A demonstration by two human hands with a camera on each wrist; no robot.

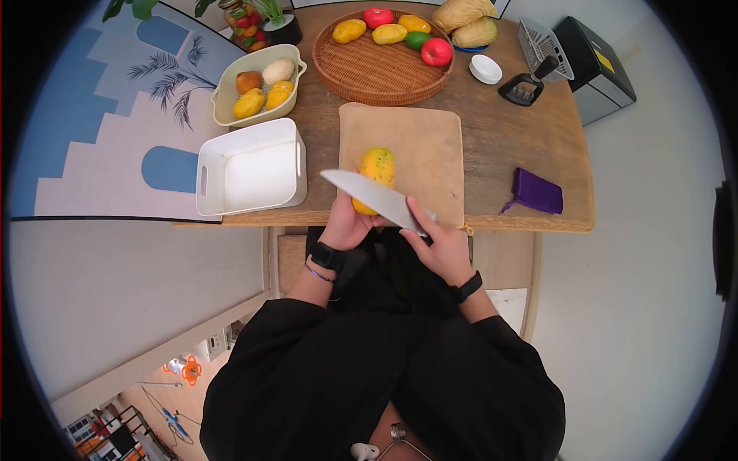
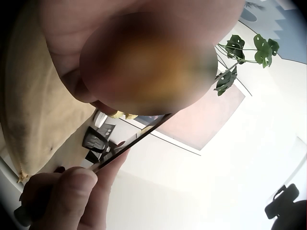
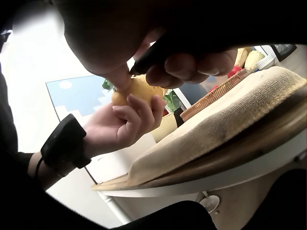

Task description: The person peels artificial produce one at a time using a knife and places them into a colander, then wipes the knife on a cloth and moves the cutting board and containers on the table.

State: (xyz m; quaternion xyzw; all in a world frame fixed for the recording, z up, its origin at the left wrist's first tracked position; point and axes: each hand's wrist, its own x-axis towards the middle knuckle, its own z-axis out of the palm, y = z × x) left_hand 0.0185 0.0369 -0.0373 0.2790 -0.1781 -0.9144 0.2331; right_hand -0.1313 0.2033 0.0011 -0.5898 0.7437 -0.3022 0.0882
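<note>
My left hand [image 1: 347, 224] holds a yellow mango [image 1: 377, 163], speckled and tinged green at its far end, over the near part of a tan cloth mat [image 1: 427, 146]. In the right wrist view, that hand's fingers [image 3: 132, 122] curl round the mango from below. My right hand [image 1: 447, 250] grips a kitchen knife [image 1: 367, 190] with a broad, bright blade. The blade slants across the mango in the head view, its tip toward the left. A dark handle [image 3: 160, 53] shows in the right fist. Close up in the left wrist view, the mango [image 2: 148, 67] is blurred.
A white bin [image 1: 250, 173] stands left of the mat, below a cream basket [image 1: 223, 100] with several fruits. Farther back lies a wicker tray [image 1: 369, 73] of fruit. A purple pouch [image 1: 538, 192], a white bowl [image 1: 485, 69] and a black-handled peeler-like tool [image 1: 523, 91] are right.
</note>
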